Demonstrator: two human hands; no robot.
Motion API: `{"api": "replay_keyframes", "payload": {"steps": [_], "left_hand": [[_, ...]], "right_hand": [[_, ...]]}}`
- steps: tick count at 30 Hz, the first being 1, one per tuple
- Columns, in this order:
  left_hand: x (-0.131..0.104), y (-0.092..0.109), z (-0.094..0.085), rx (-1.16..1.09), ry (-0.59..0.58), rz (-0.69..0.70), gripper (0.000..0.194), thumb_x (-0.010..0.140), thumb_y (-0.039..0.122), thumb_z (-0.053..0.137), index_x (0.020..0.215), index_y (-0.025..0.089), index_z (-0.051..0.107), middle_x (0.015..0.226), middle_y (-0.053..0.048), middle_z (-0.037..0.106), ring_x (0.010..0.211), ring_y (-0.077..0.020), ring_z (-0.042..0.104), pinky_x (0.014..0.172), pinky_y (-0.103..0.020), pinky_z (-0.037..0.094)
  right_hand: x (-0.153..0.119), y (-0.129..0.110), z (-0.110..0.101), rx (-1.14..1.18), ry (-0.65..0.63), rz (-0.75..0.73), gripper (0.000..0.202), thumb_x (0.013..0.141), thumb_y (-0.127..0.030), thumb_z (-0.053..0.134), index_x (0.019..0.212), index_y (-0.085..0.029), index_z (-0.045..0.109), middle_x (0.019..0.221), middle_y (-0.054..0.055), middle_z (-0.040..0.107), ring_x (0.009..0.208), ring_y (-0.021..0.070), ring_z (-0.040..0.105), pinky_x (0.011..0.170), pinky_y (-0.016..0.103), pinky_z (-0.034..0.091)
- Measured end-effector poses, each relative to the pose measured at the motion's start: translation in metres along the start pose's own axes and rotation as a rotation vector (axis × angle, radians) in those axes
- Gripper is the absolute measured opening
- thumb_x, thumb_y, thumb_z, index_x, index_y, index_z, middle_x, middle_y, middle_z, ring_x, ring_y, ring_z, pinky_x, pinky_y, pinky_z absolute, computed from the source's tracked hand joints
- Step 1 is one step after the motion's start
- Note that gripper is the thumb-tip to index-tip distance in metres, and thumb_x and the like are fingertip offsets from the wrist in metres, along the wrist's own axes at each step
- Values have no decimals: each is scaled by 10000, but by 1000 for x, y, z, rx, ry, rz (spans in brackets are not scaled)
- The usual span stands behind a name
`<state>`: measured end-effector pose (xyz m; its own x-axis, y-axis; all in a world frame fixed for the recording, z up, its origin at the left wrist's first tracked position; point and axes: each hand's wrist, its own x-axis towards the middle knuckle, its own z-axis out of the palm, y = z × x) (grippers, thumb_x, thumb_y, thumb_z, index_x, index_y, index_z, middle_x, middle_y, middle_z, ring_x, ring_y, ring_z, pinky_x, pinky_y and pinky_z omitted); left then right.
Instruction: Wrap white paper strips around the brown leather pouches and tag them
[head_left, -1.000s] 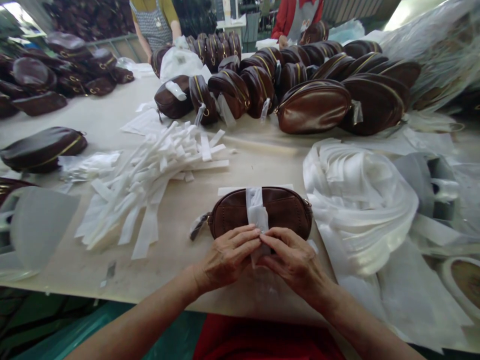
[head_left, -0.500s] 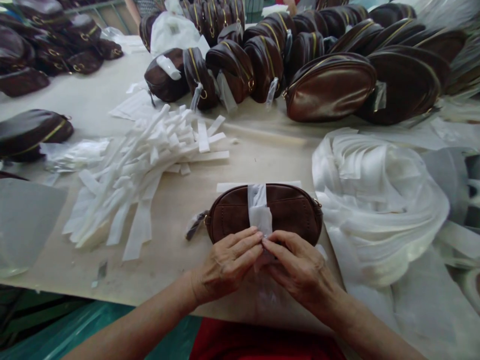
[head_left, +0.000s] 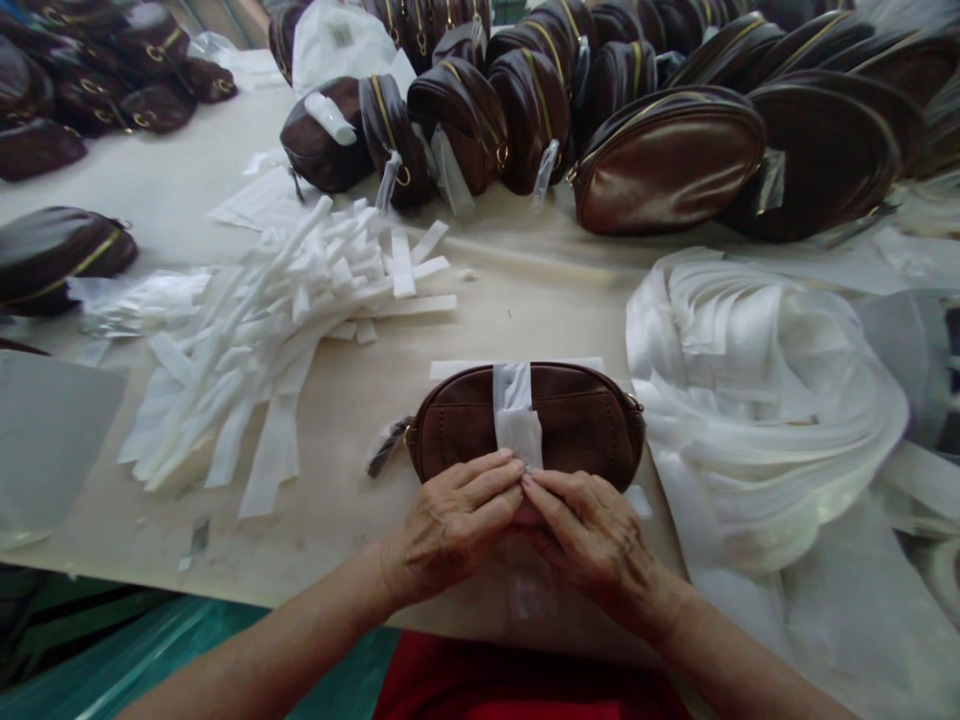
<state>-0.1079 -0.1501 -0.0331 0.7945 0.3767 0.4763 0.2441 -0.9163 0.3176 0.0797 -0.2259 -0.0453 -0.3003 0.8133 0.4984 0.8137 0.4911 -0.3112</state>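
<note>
A dark brown oval leather bag (head_left: 581, 420) lies in front of me, its wrapped zipper tassel (head_left: 388, 446) pointing left. Around its middle runs a white wrapping strip (head_left: 519, 425), partly translucent. At the bag's lower edge my left hand (head_left: 457, 515) has its fingers closed together on the strip. My right hand (head_left: 589, 525) meets it there, thumb and fingers pinched on the same strip. Both sets of fingertips nearly touch, and they hide the strip's lower end. A thin white strip (head_left: 442, 369) lies flat behind the bag.
Loose white strips (head_left: 262, 320) are heaped to the left. On the right sits a big pile of white sheet material (head_left: 750, 400). Rows of brown bags (head_left: 667, 165) stand along the back, with more bags (head_left: 112, 80) at the far left. The table's front edge (head_left: 202, 590) runs below.
Both hands stay at the strip on the bag's lower edge, with only slight finger movement. The view has shifted a little.
</note>
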Motion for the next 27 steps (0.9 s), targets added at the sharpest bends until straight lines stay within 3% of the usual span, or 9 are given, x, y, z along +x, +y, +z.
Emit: {"api": "replay_keyframes", "payload": {"steps": [6,17,23,27], "left_hand": [[3,8,-3,32,-15,-27,214,914,286,500,987,117,608,1113,-126,637,1131,-245,558,934,-364,525],[0,16,6,96,99,-106,158,915,246,504,996,158,607,1057,-102,669,1098,-213,589,874,-320,529],[-1,18,7,85,117,-114,204,910,232,490,1069,144,582,1078,-109,662,1107,-223,582,864,-337,516],[-2,20,9,76,121,-113,210,883,175,497,1071,130,581,1098,-109,653,1124,-234,568,869,-361,506]], "right_hand": [[0,1,1,-10,-3,-30,302,889,-139,481,1181,-84,536,1022,143,654,861,209,595,711,337,470],[4,3,-2,40,3,-52,294,892,-126,467,1172,-79,542,1014,141,648,877,212,606,721,341,510],[-6,5,-23,226,-26,-58,446,861,-47,408,1298,-115,459,1181,149,581,1064,204,565,841,341,523],[-29,-5,-33,251,-39,-51,459,806,-1,403,1222,-145,533,1099,118,609,1026,195,569,838,344,510]]}}
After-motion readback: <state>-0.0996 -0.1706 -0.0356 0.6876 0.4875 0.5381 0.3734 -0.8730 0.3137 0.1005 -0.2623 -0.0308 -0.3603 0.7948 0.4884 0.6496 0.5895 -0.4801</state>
